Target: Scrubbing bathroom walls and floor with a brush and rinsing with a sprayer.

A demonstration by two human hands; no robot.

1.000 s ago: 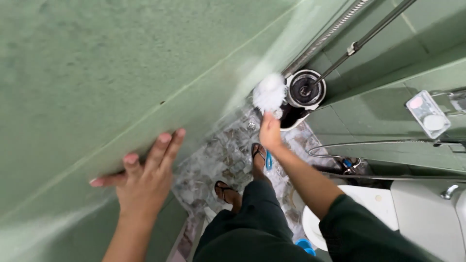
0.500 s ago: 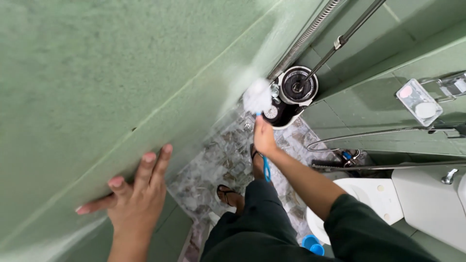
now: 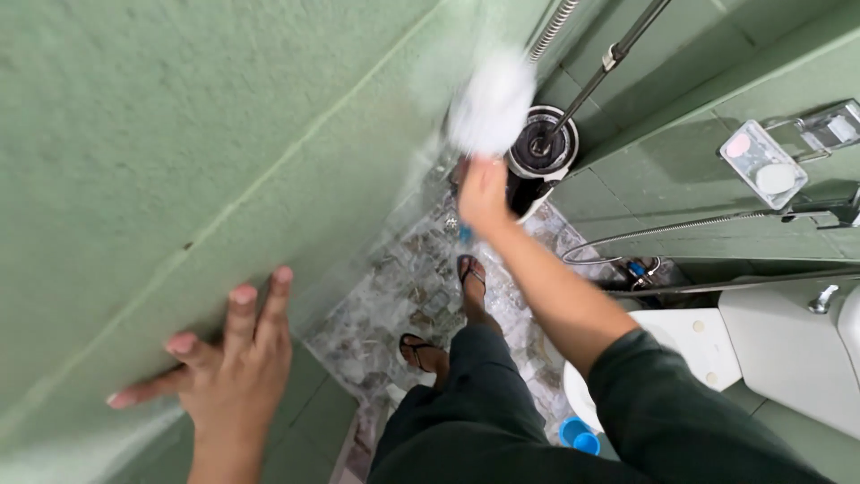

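My right hand (image 3: 484,193) grips a scrub brush with a blue handle and a round white bristle head (image 3: 493,100). The head is blurred and lies against the green tiled wall (image 3: 179,134). My left hand (image 3: 228,367) presses flat on the same wall lower down, fingers spread, holding nothing. I stand in dark trousers and black sandals on a patterned stone floor (image 3: 403,296).
A mop bucket (image 3: 537,152) with a metal-handled mop (image 3: 618,49) stands in the corner. A shower hose (image 3: 551,27) hangs by the wall. A soap dish (image 3: 761,161) is mounted on the right wall. A white toilet (image 3: 717,350) and a blue cup (image 3: 578,437) are at the lower right.
My right hand has swept the brush upward along the wall, and the view has shifted. My left hand stays pressed on the wall.
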